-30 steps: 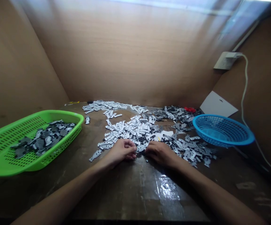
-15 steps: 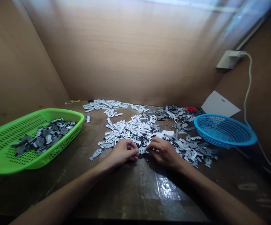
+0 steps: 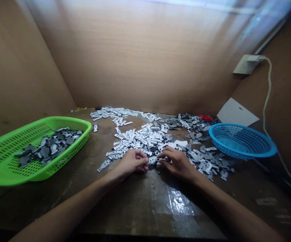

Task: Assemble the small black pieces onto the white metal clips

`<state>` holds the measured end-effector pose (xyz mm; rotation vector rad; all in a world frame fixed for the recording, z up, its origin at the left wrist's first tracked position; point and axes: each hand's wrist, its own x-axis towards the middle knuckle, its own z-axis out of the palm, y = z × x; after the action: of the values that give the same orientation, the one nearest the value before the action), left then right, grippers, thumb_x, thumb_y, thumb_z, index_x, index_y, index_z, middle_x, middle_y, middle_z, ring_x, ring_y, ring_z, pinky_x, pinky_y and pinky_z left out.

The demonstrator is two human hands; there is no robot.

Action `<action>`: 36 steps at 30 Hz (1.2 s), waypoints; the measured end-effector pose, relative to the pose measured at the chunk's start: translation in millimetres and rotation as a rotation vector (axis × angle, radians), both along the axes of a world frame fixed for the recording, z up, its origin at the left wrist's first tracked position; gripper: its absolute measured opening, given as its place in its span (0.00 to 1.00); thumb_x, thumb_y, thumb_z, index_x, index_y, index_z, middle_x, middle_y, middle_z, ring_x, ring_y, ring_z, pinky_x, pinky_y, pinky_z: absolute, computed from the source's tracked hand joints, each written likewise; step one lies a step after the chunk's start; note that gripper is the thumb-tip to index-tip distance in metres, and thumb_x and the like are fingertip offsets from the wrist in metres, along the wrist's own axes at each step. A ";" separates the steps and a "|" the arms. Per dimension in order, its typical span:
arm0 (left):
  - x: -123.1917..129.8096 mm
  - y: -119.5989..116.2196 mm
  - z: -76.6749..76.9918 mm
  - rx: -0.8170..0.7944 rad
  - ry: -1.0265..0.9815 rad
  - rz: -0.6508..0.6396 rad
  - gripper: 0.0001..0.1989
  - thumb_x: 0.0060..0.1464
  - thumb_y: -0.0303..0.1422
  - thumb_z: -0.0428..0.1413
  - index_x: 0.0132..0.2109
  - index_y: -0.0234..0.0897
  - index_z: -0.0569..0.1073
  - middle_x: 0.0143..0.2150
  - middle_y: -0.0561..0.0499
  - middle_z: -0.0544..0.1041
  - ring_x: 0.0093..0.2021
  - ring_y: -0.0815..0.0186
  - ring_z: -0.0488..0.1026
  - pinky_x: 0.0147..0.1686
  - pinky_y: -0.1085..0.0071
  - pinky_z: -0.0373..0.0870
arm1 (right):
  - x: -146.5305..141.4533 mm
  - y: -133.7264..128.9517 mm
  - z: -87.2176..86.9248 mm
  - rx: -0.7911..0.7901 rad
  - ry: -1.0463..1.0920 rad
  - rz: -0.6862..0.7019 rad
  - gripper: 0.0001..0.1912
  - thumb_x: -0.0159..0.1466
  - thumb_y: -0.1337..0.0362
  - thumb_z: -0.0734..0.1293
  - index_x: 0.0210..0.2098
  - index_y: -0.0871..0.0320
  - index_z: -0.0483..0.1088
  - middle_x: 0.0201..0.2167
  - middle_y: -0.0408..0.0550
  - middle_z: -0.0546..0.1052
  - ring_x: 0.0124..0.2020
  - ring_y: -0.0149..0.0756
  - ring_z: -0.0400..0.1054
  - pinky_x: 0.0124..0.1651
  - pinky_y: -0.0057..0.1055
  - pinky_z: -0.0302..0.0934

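My left hand [image 3: 136, 161] is closed in a pinch on the left end of a small metal plate [image 3: 152, 160], just above the table at the near edge of the heap. From the other side my right hand [image 3: 175, 161] meets the plate's right end, thumb and forefinger curled. Whether a smaller part sits between those right fingers is too small to tell. Behind both hands lies a heap of light metal plates [image 3: 137, 137], with tiny black pieces [image 3: 157, 147] scattered at its near side. Grey metal plates [image 3: 208, 161] lie to the right of my right hand.
A green basket [image 3: 85, 134] holding dark metal parts stands at the left. On the right is a blue basket [image 3: 243, 154], with a white card [image 3: 237, 112] behind it. A white cable [image 3: 268, 90] hangs down the right wall. Something red [image 3: 205, 118] lies at the back.
My right fingers have opened slightly and shifted at the plate's right end, so more of the plate shows. My left hand keeps its pinch almost unmoved. The view has shifted slightly.
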<state>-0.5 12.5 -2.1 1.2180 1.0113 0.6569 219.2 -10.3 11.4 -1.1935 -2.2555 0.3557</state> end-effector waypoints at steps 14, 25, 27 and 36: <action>2.2 -3.3 2.6 0.084 0.013 -0.046 0.14 0.46 0.39 0.59 0.34 0.32 0.69 0.25 0.47 0.75 0.27 0.66 0.75 0.25 0.75 0.69 | -0.4 11.0 -11.3 -0.712 0.514 -0.191 0.19 0.57 0.50 0.63 0.26 0.62 0.69 0.15 0.39 0.66 0.15 0.24 0.54 0.20 0.22 0.47; 5.0 -6.5 7.9 0.100 0.005 -0.084 0.15 0.44 0.40 0.61 0.33 0.32 0.70 0.23 0.49 0.75 0.26 0.66 0.74 0.24 0.75 0.68 | 0.6 10.0 -6.2 -0.858 0.534 -0.064 0.17 0.51 0.53 0.69 0.30 0.63 0.72 0.19 0.42 0.71 0.16 0.23 0.55 0.18 0.21 0.45; 5.3 -7.7 9.2 0.113 -0.003 -0.092 0.14 0.44 0.40 0.61 0.33 0.32 0.70 0.23 0.49 0.75 0.26 0.67 0.74 0.24 0.75 0.68 | 1.3 10.0 -7.3 -0.890 0.542 -0.082 0.17 0.51 0.53 0.69 0.30 0.63 0.72 0.18 0.42 0.71 0.14 0.22 0.53 0.17 0.21 0.44; 5.0 -12.5 14.2 0.165 -0.035 -0.147 0.14 0.46 0.39 0.59 0.34 0.32 0.70 0.25 0.48 0.74 0.26 0.66 0.73 0.24 0.73 0.68 | 4.7 5.5 -0.7 -0.956 0.577 -0.038 0.18 0.51 0.52 0.69 0.27 0.63 0.70 0.20 0.45 0.74 0.14 0.21 0.54 0.17 0.21 0.43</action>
<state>4.4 0.0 12.1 1.4062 0.8423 0.6541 223.9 -4.8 10.7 -1.3025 -1.5342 1.6476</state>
